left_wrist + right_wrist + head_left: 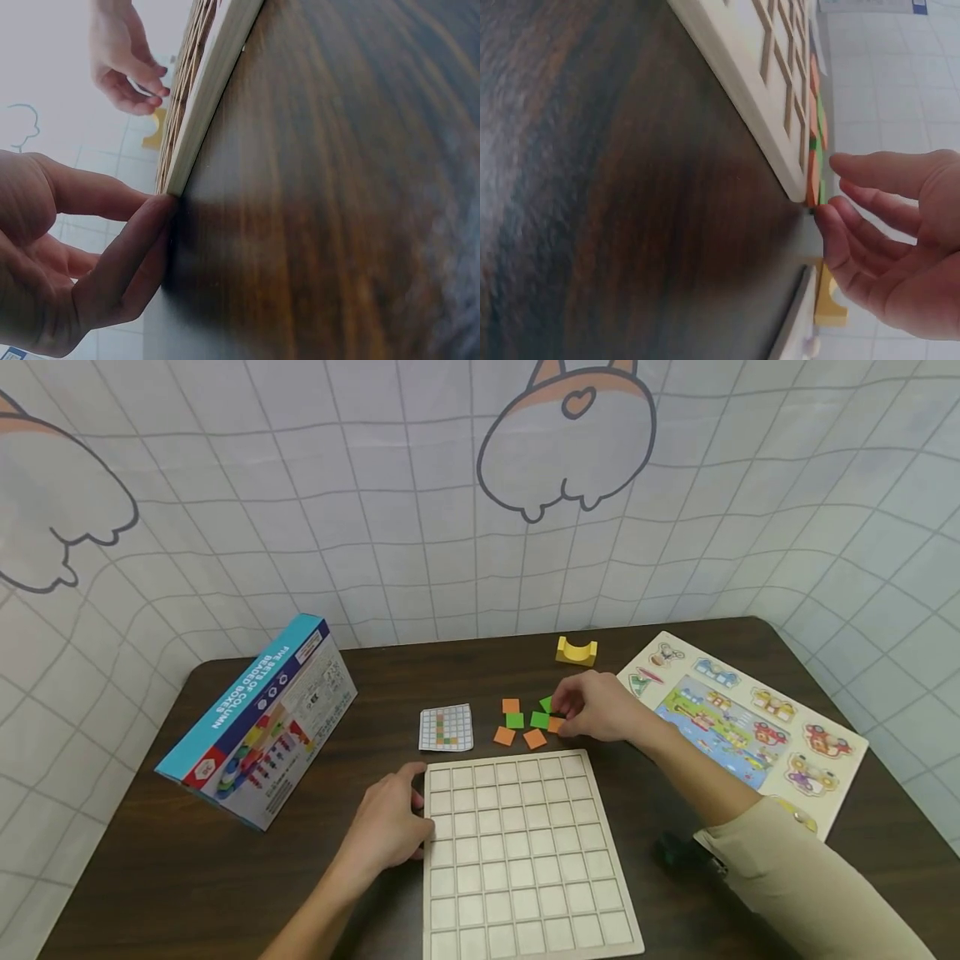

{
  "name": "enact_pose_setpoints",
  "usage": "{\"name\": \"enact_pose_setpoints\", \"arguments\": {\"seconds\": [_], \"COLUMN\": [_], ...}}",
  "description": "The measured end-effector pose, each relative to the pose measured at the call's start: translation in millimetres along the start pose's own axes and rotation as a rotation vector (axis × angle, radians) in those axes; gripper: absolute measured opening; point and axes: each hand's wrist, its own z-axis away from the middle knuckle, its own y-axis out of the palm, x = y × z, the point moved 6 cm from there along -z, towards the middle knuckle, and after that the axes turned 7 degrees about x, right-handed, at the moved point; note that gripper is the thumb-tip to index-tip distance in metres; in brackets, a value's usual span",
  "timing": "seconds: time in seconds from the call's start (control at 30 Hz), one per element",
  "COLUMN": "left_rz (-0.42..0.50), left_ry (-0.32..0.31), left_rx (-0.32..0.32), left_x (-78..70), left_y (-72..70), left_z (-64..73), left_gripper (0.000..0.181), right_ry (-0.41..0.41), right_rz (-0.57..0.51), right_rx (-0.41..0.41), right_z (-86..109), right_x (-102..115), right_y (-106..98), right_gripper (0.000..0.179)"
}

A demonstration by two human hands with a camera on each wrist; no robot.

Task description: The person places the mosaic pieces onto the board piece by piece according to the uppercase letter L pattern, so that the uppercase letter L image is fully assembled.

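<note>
My left hand [386, 818] grips the left edge of a pale wooden grid board [480, 768] near its far corner. In the left wrist view its thumb and fingertips [161, 206] meet at the board's rim. Beyond the board's far edge lie several small square tiles, among them a green tile [514, 720] and an orange tile [535, 739]. My right hand [600, 706] is at the right end of these tiles, its fingers bent beside another orange tile [556, 725]. The right wrist view shows a gap between thumb and fingers, with nothing held.
A pattern card [446, 728] printed with a coloured grid lies left of the tiles. At the left stands a toy box [258, 718]. A yellow arched block [576, 652] sits at the back, and a picture puzzle board [817, 802] lies on the right, partly under the right arm.
</note>
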Motion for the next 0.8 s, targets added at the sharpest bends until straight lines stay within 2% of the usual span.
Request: {"name": "enact_pose_setpoints", "arguments": {"seconds": [0.33,0.8], "left_rz": [0.005,-0.006], "left_ry": [0.003,0.009], "left_rx": [0.012,0.011], "left_x": [0.5,0.7], "left_y": [1.5,2.0], "left_z": [-1.2,-0.4], "left_gripper": [0.079,0.08], "right_ry": [0.053,0.091], "right_rz": [0.005,0.012], "right_rx": [0.003,-0.01], "right_z": [-6.1,-8.0], "right_x": [-10,-7], "right_y": [10,12], "right_gripper": [0.025,0.022]}}
